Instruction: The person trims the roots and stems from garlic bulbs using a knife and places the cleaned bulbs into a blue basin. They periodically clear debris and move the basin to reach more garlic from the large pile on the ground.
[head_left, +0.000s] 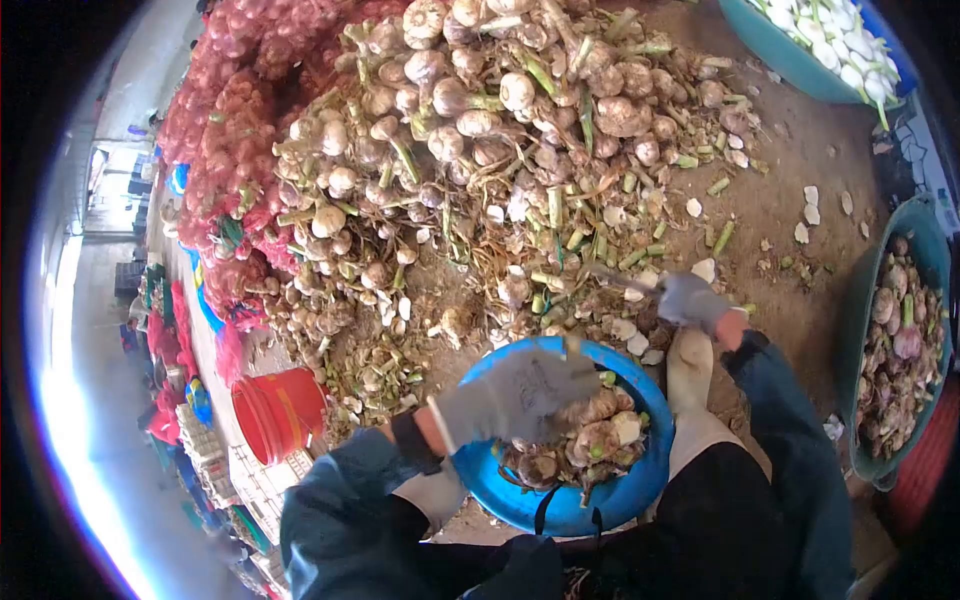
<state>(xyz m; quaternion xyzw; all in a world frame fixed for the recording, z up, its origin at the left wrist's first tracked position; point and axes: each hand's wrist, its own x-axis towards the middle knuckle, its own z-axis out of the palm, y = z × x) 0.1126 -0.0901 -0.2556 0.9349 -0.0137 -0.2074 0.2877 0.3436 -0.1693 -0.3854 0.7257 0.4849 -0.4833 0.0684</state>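
Observation:
My left hand [525, 393], in a grey glove, is over the blue basin [655, 390] between my legs. Its fingers are blurred and reach across the trimmed garlic bulbs [600, 447] heaped inside; I cannot tell whether it grips one. Right of the basin, my right hand [692, 302], also gloved in grey, is closed around the handle of a knife [622, 279]. The thin dark blade points left, over cut stems and loose peel at the edge of the large garlic pile [480, 130].
Red mesh sacks of garlic [225, 130] stand at the left, behind a red bucket [280, 415]. On the right is a green tub [865, 400] of garlic; another tub [790, 55] with white peeled garlic sits at upper right. Peel scraps litter the floor [790, 160].

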